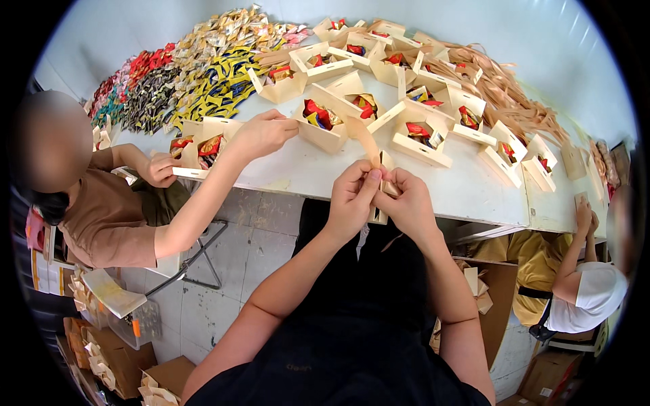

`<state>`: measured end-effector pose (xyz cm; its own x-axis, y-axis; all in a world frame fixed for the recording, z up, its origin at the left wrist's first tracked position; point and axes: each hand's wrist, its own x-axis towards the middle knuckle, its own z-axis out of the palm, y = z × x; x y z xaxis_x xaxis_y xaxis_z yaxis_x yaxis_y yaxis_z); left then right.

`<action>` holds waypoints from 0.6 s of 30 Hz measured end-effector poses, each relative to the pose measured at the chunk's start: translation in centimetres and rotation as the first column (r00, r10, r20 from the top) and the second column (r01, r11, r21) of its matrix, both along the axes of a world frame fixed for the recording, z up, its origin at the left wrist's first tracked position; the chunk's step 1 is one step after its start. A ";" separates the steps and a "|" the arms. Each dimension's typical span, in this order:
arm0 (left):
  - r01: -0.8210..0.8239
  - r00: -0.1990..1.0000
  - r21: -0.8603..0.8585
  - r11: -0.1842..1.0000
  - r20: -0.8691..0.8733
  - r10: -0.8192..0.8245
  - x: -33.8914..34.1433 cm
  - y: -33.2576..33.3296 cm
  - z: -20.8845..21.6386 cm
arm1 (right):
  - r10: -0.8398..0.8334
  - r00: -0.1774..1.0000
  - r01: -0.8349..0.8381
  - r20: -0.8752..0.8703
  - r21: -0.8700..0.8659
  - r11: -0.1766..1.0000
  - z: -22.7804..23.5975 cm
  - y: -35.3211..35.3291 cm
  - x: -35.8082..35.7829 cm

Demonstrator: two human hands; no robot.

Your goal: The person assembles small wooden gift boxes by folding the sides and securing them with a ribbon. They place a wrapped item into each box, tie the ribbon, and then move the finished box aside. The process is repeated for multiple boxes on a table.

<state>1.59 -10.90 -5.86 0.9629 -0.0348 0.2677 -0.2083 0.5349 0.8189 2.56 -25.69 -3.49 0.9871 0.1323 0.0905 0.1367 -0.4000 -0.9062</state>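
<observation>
Just off the table's front edge, my two hands meet over a narrow cream cardboard box (378, 216), which shows above and below my fingers. A flat tan ribbon (366, 141) rises from my grip and bends over to the left. My left hand (352, 194) is closed, thumb and fingers pinching the ribbon against the box. Closed beside it, my right hand (410, 203) has its thumb and fingertips at the same spot, on the ribbon and box. My fingers hide how the ribbon passes around the box.
Open cream boxes (426, 145) filled with colourful packets cover the white table (271, 169). Heaped loose packets (223, 78) lie at the back left, tan ribbons (521, 95) at the back right. A co-worker's arm (223, 166) reaches in from the left; another person (586, 294) works at the right.
</observation>
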 end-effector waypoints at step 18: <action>-0.182 0.972 0.543 0.820 0.223 0.068 2.3 -0.1 0.9 | 0.380 0.922 -0.384 0.069 0.058 0.921 11.7 -1.2 5.0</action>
<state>3.88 -10.96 -4.99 0.9036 -0.1150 0.4127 -0.4195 -0.0412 0.9068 7.51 -26.91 8.19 0.8558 0.4898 0.1664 0.3178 -0.2440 -0.9162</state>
